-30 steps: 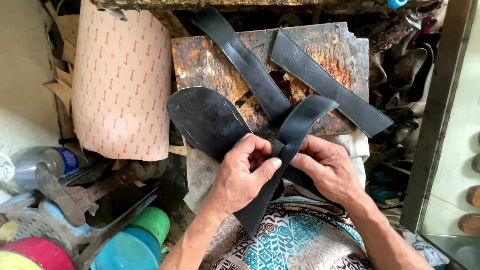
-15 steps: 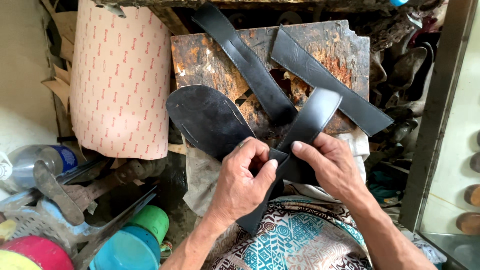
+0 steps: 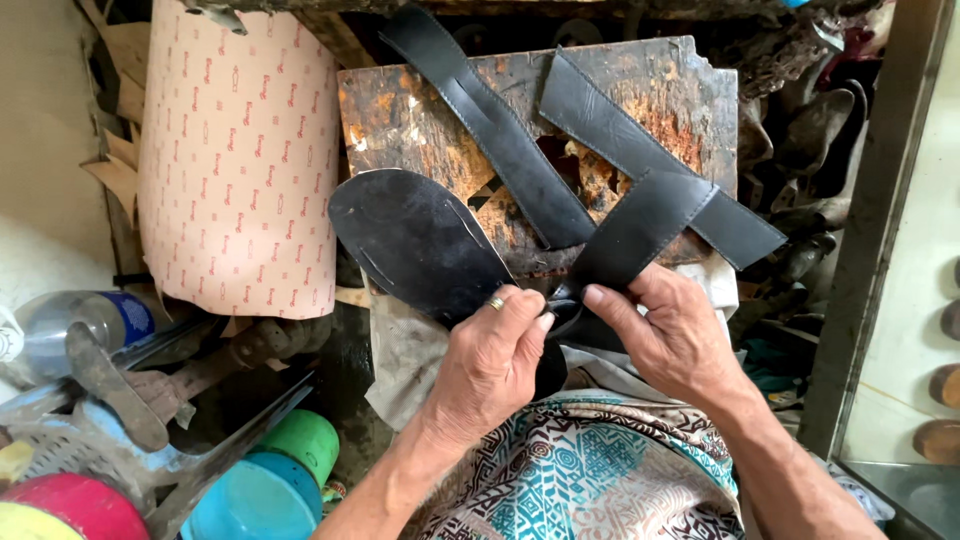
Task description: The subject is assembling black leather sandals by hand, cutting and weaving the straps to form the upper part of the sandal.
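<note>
Centrally, hands: both are met at the near edge of the board (image 3: 420, 120), over a patterned cloth (image 3: 590, 470) on the lap.
Left hand (image 3: 490, 365): it is closed in a pinch on the sole (image 3: 420, 240) where the strap (image 3: 640, 230) meets it; a ring is worn on one finger.
Right hand (image 3: 675, 340): thumb and fingers are closed on the strap's lower end, just beside the left fingertips.
Sole: black and flat, it is laid partly on the board, its toe pointed up-left, its heel end hidden under the left hand.
Strap: black, wide, it is drawn up and to the right from the hands, across the board.
Other straps: a long one (image 3: 490, 120) is laid diagonally on the board; a second (image 3: 620, 140) is crossed by the held strap.
Board: worn wood, rust-stained, with a ragged hole near the middle.
Left side: a pink patterned roll (image 3: 240, 160) is stood upright; a bottle (image 3: 80, 325), a hammer (image 3: 120, 385) and coloured tubs (image 3: 260, 490) are seen below it.
</note>
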